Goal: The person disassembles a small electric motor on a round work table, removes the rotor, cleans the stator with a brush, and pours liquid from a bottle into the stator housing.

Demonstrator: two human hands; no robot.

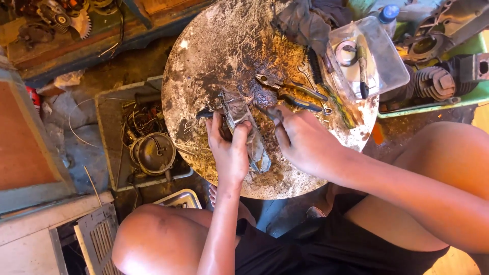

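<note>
While left hand grips metal part | right hand near table edge

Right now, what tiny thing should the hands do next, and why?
Probably bring the right hand in to steady the grimy metal part. The left hand grips it alone on the round table, and the right hand's fingertips sit just beside it, near the pliers.

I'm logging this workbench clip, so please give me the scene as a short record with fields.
Surface: round, rusty, grimy table top
Left hand: grips a greasy metal part lying on the table
Right hand: fingertips at the same part
Tools nearby: pliers just beyond the hands
Other items: clear plastic box, dark rag
Beside table: engine cylinder in a green tray
</note>
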